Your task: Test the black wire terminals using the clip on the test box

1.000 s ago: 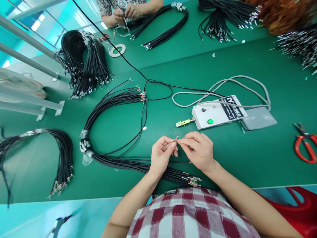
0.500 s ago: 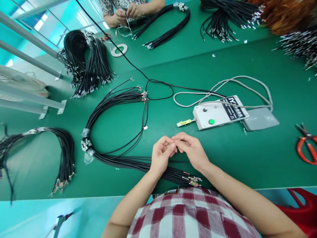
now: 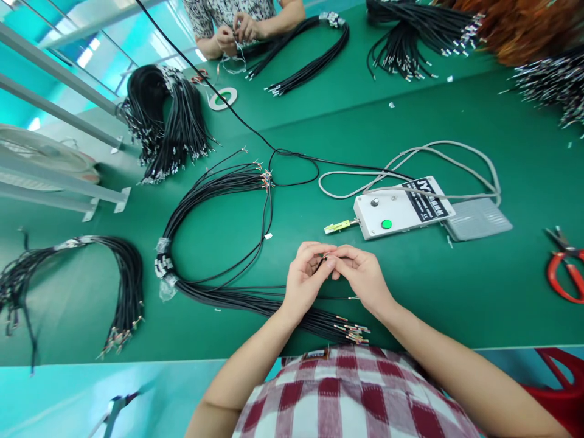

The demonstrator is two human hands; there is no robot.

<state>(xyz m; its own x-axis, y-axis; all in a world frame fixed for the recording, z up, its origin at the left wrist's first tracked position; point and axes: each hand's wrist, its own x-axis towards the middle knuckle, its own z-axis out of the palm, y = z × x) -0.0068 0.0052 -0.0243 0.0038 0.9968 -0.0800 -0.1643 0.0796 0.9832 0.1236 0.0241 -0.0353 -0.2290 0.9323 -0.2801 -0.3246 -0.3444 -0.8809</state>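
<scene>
Since a second ago, our left hand (image 3: 305,278) and our right hand (image 3: 365,280) have come closer together, and our fingers now cover more of the copper end (image 3: 325,255) that stuck up between them.

From the head view, we see the white box (image 3: 401,210) lying on the green table (image 3: 438,292). Our left hand is nearer to us than the box and off to its left. Its thumb and finger are closed on a thin black cable (image 3: 321,264), close to its copper end. So the cable is also on our side of the box, up off the table. Our right hand is just beside the left one, with thumb and finger squeezed together on that same end. Our fingertips touch, so we see only a bit of the end.

We see a yellow-green clip (image 3: 337,227) sticking out of the box's left end. By its right end sits a gray pad (image 3: 479,219). Red-handled scissors (image 3: 567,250) lie well to the right of the box. A big bunch of black cables (image 3: 205,294) curves around left of the box, and its lower part runs under our left wrist. Far past the box, to the left, are another person's hands (image 3: 247,28).
</scene>
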